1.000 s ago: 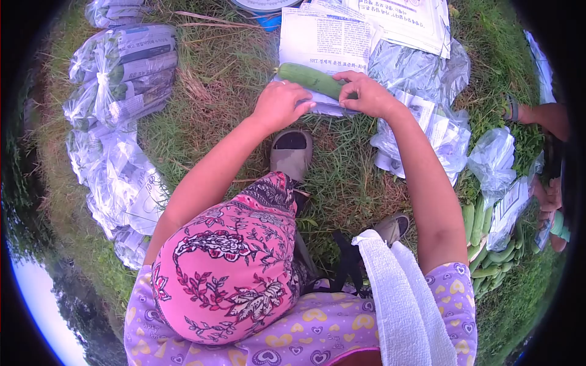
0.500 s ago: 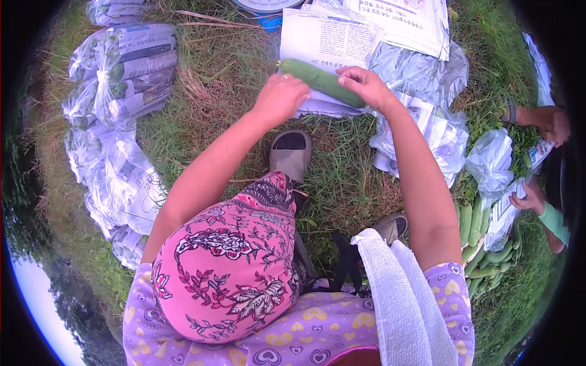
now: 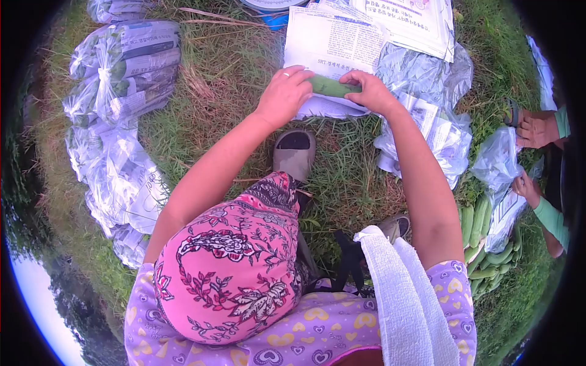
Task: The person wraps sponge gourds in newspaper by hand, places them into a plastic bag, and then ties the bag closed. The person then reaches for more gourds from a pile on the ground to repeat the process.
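A thick, long green gourd (image 3: pixel 332 87) lies crosswise on sheets of newspaper (image 3: pixel 332 46) on the grass; its exact kind I cannot make out. My left hand (image 3: pixel 285 96), with a ring on one finger, wraps over the gourd's left end and hides it. The right end is gripped between the thumb and fingers of my right hand (image 3: pixel 371 93). Beneath the gourd, the lower edge of the paper sticks out toward me.
More newspapers (image 3: pixel 421 30) lie at the upper right, above clear plastic bags (image 3: pixel 421 131). Tied bags of paper-wrapped produce (image 3: pixel 125 67) line the left. At right, another person's hands (image 3: pixel 537 131) hold a plastic bag (image 3: pixel 495 158) over a pile of long green vegetables (image 3: pixel 479 229).
My left hand has moved up and over the gourd's left end, covering its stem. The gourd now lies more level. At right, the other person's hands have taken hold of the plastic bag.
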Available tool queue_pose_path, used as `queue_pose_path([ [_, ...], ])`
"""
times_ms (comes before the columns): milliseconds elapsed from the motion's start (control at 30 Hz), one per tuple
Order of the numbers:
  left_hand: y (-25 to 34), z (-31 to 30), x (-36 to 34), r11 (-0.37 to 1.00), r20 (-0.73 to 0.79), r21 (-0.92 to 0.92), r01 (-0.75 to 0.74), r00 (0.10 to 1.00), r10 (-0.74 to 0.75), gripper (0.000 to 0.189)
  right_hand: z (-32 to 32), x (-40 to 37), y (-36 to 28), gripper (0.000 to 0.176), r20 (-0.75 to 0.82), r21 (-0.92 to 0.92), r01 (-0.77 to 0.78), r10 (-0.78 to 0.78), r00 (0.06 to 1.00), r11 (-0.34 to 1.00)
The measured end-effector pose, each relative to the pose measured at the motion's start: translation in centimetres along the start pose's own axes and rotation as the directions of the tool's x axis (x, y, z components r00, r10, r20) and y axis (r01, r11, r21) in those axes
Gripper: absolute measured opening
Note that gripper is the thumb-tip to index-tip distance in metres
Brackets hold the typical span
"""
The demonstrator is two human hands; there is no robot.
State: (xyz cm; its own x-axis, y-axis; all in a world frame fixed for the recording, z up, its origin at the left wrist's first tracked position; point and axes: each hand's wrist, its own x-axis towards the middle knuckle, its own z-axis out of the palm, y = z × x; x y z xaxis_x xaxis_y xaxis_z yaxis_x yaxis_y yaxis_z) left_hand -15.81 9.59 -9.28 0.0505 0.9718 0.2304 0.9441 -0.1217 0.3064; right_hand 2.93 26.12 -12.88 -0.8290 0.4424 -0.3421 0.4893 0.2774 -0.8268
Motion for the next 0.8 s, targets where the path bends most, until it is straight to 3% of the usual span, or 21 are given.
queue_pose_path([
  [67, -1.0, 0.9, 0.6, 0.998, 0.019, -0.038, 0.059, 0.998, -0.058, 0.010, 0.1, 0.1, -0.1, 0.026, -0.070, 0.023, -0.042, 0.043, 0.997, 0.999],
  [167, -1.9, 1.6, 2.1, 0.972, 0.183, -0.107, 0.207, 0.965, -0.186, 0.011, 0.6, -1.1, -3.4, 0.014, -0.339, 0.017, 0.154, -0.139, 0.931, 0.988],
  [233, -2.3, 1.4, 3.2, 0.967, 0.288, -0.065, 0.244, 0.933, -0.216, 0.012, 1.7, -1.7, -5.8, 0.009, -0.317, -0.024, 0.219, -0.215, 0.924, 0.976],
  [300, -2.6, 1.8, 3.4, 0.955, 0.274, -0.079, 0.286, 0.927, -0.255, 0.012, 3.4, -1.8, -6.0, 0.008, -0.257, -0.121, 0.313, -0.335, 0.907, 0.942],
  [333, -2.8, 1.9, 3.6, 0.950, 0.265, -0.084, 0.302, 0.925, -0.271, 0.012, 4.2, -1.3, -5.4, 0.011, -0.210, -0.259, 0.297, -0.353, 0.912, 0.919],
  [367, -2.6, 2.1, 3.4, 0.955, 0.102, -0.110, 0.276, 0.959, -0.265, 0.013, 4.7, -0.9, -4.7, 0.015, -0.212, -0.339, 0.300, -0.383, 0.899, 0.892],
  [433, -1.6, 1.9, 2.9, 0.967, -0.227, -0.141, 0.213, 0.944, -0.241, 0.017, 5.1, 0.1, -4.4, 0.022, -0.211, -0.487, 0.301, -0.445, 0.870, 0.820],
  [533, -0.7, 1.3, 2.0, 0.925, -0.328, -0.118, 0.362, 0.864, -0.381, 0.019, 5.4, 1.4, -4.4, 0.035, -0.268, -0.531, 0.118, -0.298, 0.916, 0.839],
  [600, 0.3, 1.1, 1.3, 0.650, 0.064, -0.468, 0.599, 0.757, -0.651, 0.019, 5.5, 2.1, -4.6, 0.039, -0.275, -0.577, 0.071, -0.276, 0.921, 0.814],
  [633, 0.4, 1.7, 1.0, 0.439, 0.288, -0.563, 0.700, 0.665, -0.690, 0.020, 5.5, 2.5, -4.5, 0.041, -0.281, -0.600, 0.047, -0.265, 0.922, 0.798],
  [667, 0.1, 3.2, 0.4, 0.337, 0.407, -0.578, 0.743, 0.621, -0.670, 0.021, 5.4, 3.1, -4.4, 0.041, -0.287, -0.618, 0.029, -0.261, 0.922, 0.786],
  [767, 2.2, 2.8, 0.5, -0.382, 0.733, -0.633, 0.673, 0.362, -0.576, 0.026, 5.4, 4.0, -3.6, 0.040, -0.276, -0.651, -0.018, -0.215, 0.937, 0.758],
  [800, 2.5, 3.0, 0.3, -0.463, 0.758, -0.629, 0.624, 0.360, -0.544, 0.028, 5.3, 4.1, -3.8, 0.040, -0.257, -0.649, -0.032, -0.179, 0.950, 0.760],
])
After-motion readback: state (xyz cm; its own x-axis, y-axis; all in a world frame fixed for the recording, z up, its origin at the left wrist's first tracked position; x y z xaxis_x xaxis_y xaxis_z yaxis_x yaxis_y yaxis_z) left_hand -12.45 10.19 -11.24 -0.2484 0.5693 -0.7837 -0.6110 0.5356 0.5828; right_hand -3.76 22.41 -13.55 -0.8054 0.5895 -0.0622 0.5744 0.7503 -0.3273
